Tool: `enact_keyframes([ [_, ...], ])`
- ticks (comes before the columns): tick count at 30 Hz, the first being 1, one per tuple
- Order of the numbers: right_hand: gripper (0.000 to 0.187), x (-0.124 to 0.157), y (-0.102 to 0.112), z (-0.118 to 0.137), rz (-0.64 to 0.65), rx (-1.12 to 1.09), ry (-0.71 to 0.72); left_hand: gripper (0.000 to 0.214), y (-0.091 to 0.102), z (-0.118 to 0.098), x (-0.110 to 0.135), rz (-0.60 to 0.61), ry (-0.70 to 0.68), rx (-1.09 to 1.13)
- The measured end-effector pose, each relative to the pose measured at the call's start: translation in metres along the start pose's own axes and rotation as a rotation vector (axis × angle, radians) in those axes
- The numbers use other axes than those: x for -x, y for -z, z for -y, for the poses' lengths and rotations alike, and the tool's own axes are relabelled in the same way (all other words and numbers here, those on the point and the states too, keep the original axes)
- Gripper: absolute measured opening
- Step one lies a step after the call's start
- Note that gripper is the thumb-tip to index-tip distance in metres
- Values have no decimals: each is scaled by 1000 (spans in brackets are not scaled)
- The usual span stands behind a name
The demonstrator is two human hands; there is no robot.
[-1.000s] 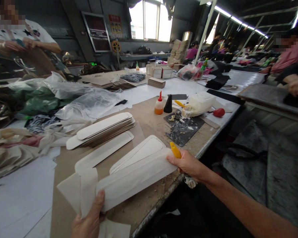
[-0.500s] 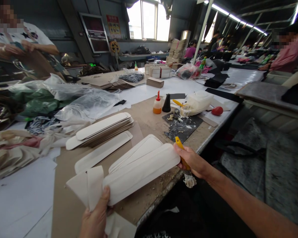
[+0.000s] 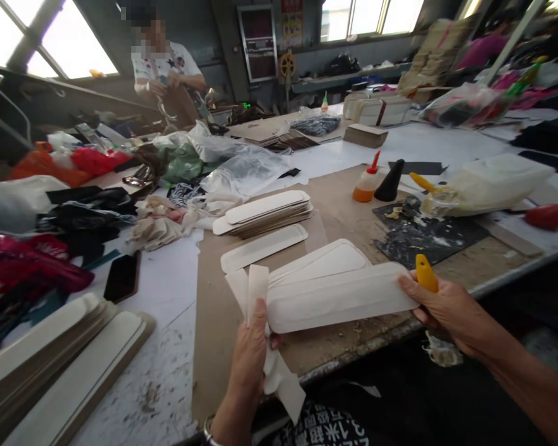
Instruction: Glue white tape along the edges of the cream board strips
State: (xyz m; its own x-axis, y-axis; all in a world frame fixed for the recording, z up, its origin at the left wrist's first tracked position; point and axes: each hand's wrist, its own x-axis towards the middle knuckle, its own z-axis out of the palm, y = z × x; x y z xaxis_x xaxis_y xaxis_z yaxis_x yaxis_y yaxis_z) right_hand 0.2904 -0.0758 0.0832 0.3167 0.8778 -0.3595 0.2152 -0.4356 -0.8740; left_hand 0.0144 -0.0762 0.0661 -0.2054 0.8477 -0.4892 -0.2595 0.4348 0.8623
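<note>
My left hand (image 3: 247, 353) pinches the left end of a long white panel with rounded corners (image 3: 339, 300), together with a pale cloth strip (image 3: 259, 282) that hangs below the hand. At the other end, my right hand (image 3: 456, 310) grips that panel between thumb and fingers. The same hand also holds a brush by its yellow handle (image 3: 426, 274), and its crusted bristles (image 3: 443, 353) point down past the table edge. Under the held panel lie fanned white panels (image 3: 325, 259). A separate panel (image 3: 265, 248) and a stack of panels (image 3: 270, 215) are behind them.
A red-tipped bottle (image 3: 365, 186), a black cone (image 3: 389, 181) and a glue-smeared dark sheet (image 3: 413, 241) stand or lie ahead. A cut plastic jug (image 3: 497, 183) lies at right. A phone (image 3: 122, 277) and panel stacks (image 3: 88, 365) are at left. A person (image 3: 167, 80) stands across the table.
My view has swung left, bringing the phone and the left panel stacks into sight. Both hands keep hold of the panel, which now looks more level.
</note>
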Motion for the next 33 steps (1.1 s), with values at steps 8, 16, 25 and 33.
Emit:
enact_keyframes([
  [8, 50, 3, -3, 1, 45, -39, 18, 52, 2, 1, 1, -52, -20, 3],
  [16, 44, 8, -3, 6, 148, -116, 145, 48, 0, -3, 2, -114, 68, 27],
  [25, 39, 9, -5, 8, 177, -125, 169, 49, 1, -4, 0, -136, 98, 5],
  [33, 36, 8, -5, 9, 201, -220, 84, 37, 3, 3, -6, -119, 109, 9],
])
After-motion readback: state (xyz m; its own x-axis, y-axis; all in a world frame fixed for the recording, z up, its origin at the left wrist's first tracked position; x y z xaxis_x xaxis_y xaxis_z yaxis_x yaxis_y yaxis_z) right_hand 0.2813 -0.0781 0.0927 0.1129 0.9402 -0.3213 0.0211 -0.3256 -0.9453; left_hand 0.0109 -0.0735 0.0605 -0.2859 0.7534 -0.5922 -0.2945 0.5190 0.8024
